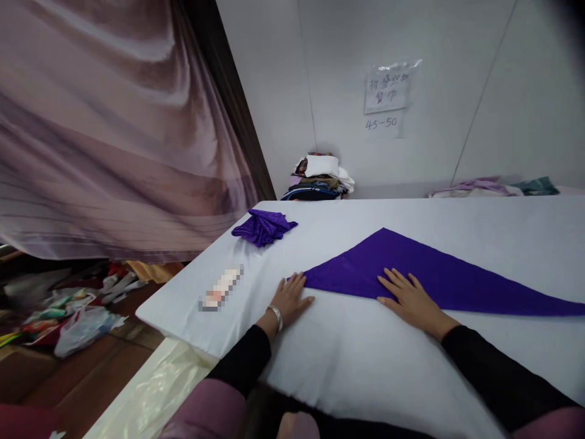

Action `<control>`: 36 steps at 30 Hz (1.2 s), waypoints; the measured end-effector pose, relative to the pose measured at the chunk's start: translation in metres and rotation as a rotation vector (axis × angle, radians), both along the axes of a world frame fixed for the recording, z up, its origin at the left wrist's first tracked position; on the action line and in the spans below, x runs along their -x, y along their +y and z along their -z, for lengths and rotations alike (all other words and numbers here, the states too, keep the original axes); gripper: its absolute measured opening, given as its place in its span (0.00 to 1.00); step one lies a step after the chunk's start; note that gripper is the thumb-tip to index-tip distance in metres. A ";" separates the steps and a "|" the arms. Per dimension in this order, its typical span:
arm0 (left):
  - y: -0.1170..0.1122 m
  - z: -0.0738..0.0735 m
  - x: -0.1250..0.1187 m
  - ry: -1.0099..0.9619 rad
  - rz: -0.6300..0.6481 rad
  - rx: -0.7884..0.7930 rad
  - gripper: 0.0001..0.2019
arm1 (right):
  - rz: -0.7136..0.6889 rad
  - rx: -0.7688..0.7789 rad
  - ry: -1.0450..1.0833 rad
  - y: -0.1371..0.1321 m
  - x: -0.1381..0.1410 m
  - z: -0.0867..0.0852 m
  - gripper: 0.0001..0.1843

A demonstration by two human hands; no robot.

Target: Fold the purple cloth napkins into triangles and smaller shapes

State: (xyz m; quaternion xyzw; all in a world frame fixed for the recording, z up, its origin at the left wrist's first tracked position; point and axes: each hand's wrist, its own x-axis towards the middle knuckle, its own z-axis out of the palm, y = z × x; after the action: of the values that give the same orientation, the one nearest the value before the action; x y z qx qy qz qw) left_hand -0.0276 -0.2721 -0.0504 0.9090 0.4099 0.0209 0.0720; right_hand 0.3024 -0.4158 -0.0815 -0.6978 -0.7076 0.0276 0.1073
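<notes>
A purple cloth napkin (439,274) lies flat on the white-covered table, folded into a wide triangle with its peak toward the wall and its long edge toward me. My left hand (290,299), with a bracelet at the wrist, rests flat at the triangle's left corner, fingertips touching it. Palm down, my right hand (409,299) presses on the cloth near the middle of the long edge, fingers spread. A crumpled heap of purple cloth (264,227) sits at the table's back left corner.
The white tablecloth (356,360) covers the table. A blurred-out flat object (222,288) lies at left. Folded clothes (317,178) are piled behind the table, beneath a paper sign (386,91). A pink curtain (114,134) hangs at left; plastic bags (86,329) lie on the floor.
</notes>
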 end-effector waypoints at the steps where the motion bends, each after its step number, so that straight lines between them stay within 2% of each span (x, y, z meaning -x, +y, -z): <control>1: 0.007 -0.001 0.007 0.009 -0.092 -0.010 0.32 | -0.001 -0.002 0.008 0.000 0.000 0.000 0.37; 4: 0.024 -0.006 0.016 0.028 -0.329 -0.055 0.33 | 0.003 -0.008 0.027 -0.001 0.002 -0.002 0.37; 6: 0.024 -0.010 0.004 -0.011 -0.341 -0.106 0.34 | 0.005 -0.009 0.031 -0.001 0.002 -0.003 0.37; 8: 0.015 -0.014 -0.022 -0.090 -0.225 -0.144 0.34 | 0.002 -0.012 0.033 -0.001 0.002 -0.003 0.37; 13: -0.029 -0.014 -0.117 -0.165 0.274 -0.071 0.36 | -0.007 -0.017 0.025 0.000 0.001 -0.003 0.36; 15: -0.039 -0.009 -0.146 -0.147 0.390 -0.037 0.37 | -0.011 -0.012 0.016 0.000 0.002 -0.005 0.36; 17: -0.042 -0.003 -0.163 -0.115 0.440 0.017 0.38 | -0.009 -0.006 0.011 0.000 0.002 -0.006 0.36; 19: -0.037 0.003 -0.165 -0.088 0.444 0.065 0.38 | -0.009 -0.004 0.014 0.000 0.003 -0.007 0.36; 22: -0.015 0.008 -0.145 -0.074 0.360 0.074 0.36 | -0.013 -0.010 0.031 0.000 0.003 -0.007 0.36; 27: 0.042 0.000 -0.084 -0.026 -0.088 -0.001 0.33 | -0.027 -0.002 0.062 0.000 0.002 -0.007 0.36; 30: 0.057 -0.009 -0.073 -0.029 -0.274 -0.080 0.34 | -0.024 -0.008 0.067 0.000 0.003 -0.008 0.37; 32: 0.048 -0.012 -0.087 -0.067 -0.247 -0.128 0.34 | -0.022 -0.009 0.067 0.001 0.004 -0.008 0.37; 33: 0.038 -0.012 -0.099 -0.092 -0.163 -0.137 0.35 | -0.020 -0.007 0.067 0.001 0.004 -0.009 0.37; 36: 0.003 -0.005 -0.135 -0.146 0.229 -0.103 0.35 | -0.009 0.010 0.063 0.001 0.005 -0.012 0.37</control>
State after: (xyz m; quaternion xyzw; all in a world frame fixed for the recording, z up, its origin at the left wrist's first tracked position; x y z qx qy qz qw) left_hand 0.1079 -0.2686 -0.0454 0.9485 0.2954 0.0993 0.0568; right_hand 0.2971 -0.4145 -0.0698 -0.6938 -0.7070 0.0538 0.1260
